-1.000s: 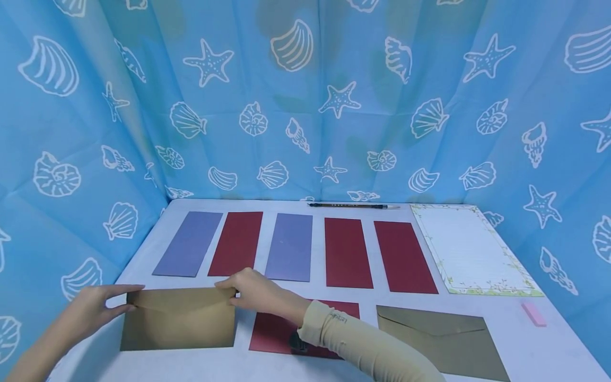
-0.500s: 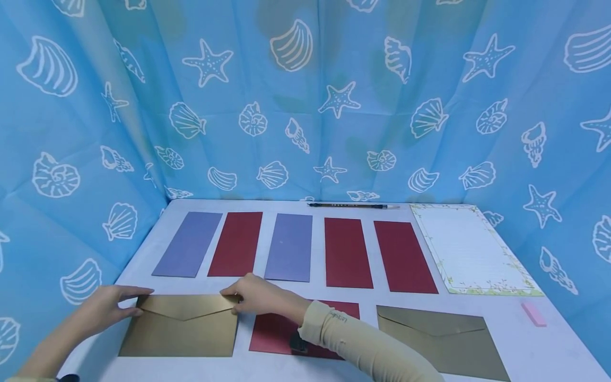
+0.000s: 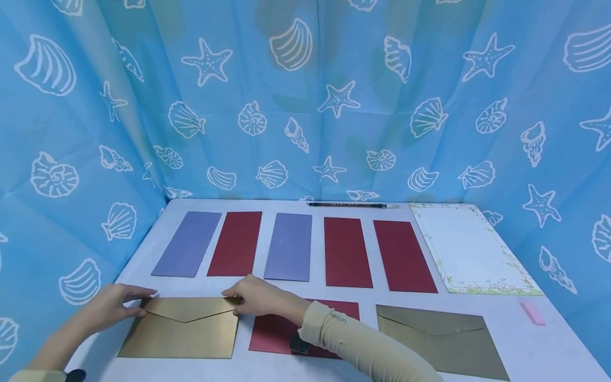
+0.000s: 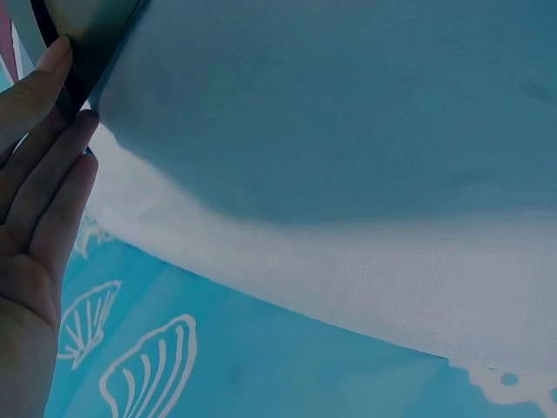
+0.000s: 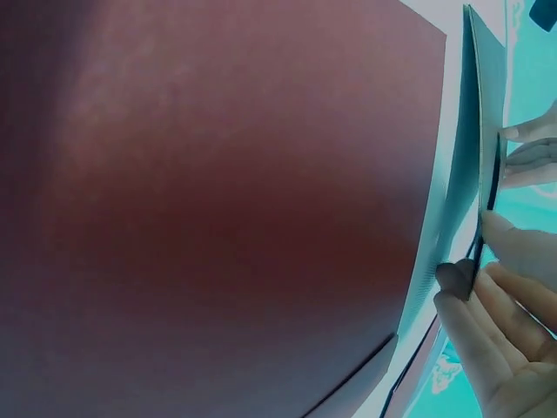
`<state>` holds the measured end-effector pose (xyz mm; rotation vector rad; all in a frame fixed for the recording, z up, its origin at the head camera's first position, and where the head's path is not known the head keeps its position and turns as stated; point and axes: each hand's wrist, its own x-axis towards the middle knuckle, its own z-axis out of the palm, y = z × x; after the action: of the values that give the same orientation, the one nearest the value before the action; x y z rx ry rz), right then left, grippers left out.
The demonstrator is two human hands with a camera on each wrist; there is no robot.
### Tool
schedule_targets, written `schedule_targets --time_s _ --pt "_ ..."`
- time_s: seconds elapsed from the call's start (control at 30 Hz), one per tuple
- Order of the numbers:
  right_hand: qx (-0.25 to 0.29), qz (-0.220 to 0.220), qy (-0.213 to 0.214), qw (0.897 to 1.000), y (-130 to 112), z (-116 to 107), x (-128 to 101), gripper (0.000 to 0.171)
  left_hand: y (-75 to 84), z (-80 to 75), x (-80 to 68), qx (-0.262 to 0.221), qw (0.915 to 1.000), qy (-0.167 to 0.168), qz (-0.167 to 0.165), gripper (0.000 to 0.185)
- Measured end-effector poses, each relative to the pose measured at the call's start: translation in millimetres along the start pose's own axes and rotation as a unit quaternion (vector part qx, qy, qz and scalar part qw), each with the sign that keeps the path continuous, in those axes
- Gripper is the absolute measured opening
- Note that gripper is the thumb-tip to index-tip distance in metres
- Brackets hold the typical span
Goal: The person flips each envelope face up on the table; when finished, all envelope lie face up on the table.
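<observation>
At the near left of the white table (image 3: pixel 143 249), the left hand (image 3: pixel 112 302) rested its straight fingers against the upper left corner of a gold envelope (image 3: pixel 183 331), steadying that edge. The envelope lay flat, its pointed flap folded down, the paper smooth with a faint metallic sheen. The right hand (image 3: pixel 258 297) met the upper right corner, thumb and fingers closed together on the top edge as if pinching it, so the two hands held the fold line from both ends. A beige sleeve (image 3: pixel 363 347) crossed a dark red envelope (image 3: pixel 274 331) just beside the gold one.

Behind them ran a row of long matte cards, set apart in even spacing: lilac (image 3: pixel 187 244), red (image 3: pixel 235 244), lilac (image 3: pixel 288 246), red (image 3: pixel 347 252), red (image 3: pixel 404 256). A slim brush pen (image 3: pixel 350 205) lay along the far edge. Further right sat a sheet of letter paper (image 3: pixel 470 249) with a floral border, a second gold envelope (image 3: pixel 441 339) near the front, and a small pink eraser (image 3: pixel 532 313).
</observation>
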<state>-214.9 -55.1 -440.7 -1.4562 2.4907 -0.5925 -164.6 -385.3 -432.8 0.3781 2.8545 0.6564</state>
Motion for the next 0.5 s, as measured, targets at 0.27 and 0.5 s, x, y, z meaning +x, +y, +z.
schedule_targets --time_s 0.27,0.5 --pt "0.010 0.006 0.003 1.000 0.2 -0.3 -2.2 0.046 -0.8 2.0 1.1 0.002 1.0000 0.007 0.000 0.040" --pt "0.031 0.007 -0.018 0.999 0.6 -3.7 -9.0 0.047 -1.1 4.7 -6.3 0.016 0.9996 0.023 0.002 0.037"
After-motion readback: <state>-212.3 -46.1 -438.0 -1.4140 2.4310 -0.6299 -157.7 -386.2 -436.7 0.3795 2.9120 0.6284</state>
